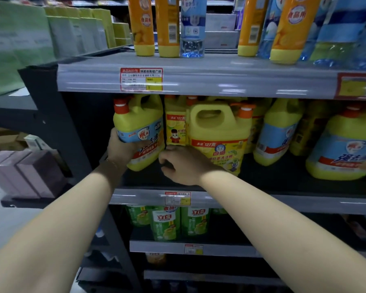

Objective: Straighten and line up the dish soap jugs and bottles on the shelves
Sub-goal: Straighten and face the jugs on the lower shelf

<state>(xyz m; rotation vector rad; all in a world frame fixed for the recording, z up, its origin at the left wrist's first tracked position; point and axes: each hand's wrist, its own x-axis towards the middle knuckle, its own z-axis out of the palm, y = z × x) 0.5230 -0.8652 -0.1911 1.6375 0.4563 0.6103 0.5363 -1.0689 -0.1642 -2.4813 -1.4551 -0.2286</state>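
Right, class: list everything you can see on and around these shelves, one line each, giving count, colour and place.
Tall bottles: several, orange and clear blue, top shelf.
Price tag: one fully seen, red, white and yellow, top shelf edge.
Blue-label jug: one, yellow with orange cap, middle shelf far left, tilted.
Handled jug: one, yellow, middle shelf centre.
Other jugs: several, yellow with blue labels, middle shelf right.
Green bottles: at least three, lower shelf.
Green packs: a stack, far left.
Left hand: gripping the blue-label jug.
Right hand: curled in front of the handled jug, contact unclear.
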